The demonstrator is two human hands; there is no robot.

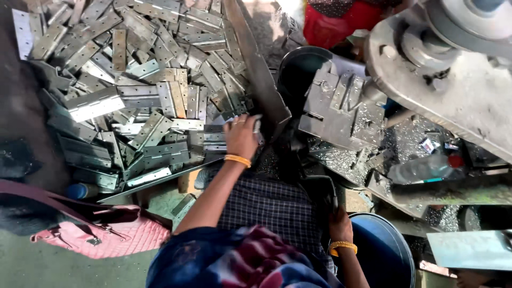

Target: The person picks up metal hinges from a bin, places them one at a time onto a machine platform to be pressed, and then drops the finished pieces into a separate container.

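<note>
a big heap of metal hinges (144, 85) covers the upper left of the view, flat grey leaves with knuckled spines and rows of screw holes, some folded, some lying open, piled in every direction. they lie in a shallow metal tray (160, 181) whose long angled edge runs along the near side of the heap.

the left hand (241, 136) is stretched forward, arm almost straight, wrist with a yellow bangle (237, 159), palm down at the near right edge of the heap. its fingers are curled over a hinge or two at that edge; how tightly they pinch cannot be told. the right hand (340, 224), also with a yellow bangle, sits low and close to the body, closed round a dark handle (333, 200) just above a blue drum (381, 250).

to the right stands a press machine (448, 69) with a grey metal plate (333, 109) strewn with shavings. a clear plastic bottle (424, 168) with a red cap lies near it. a pink quilted bag (106, 234) rests at the lower left.
</note>
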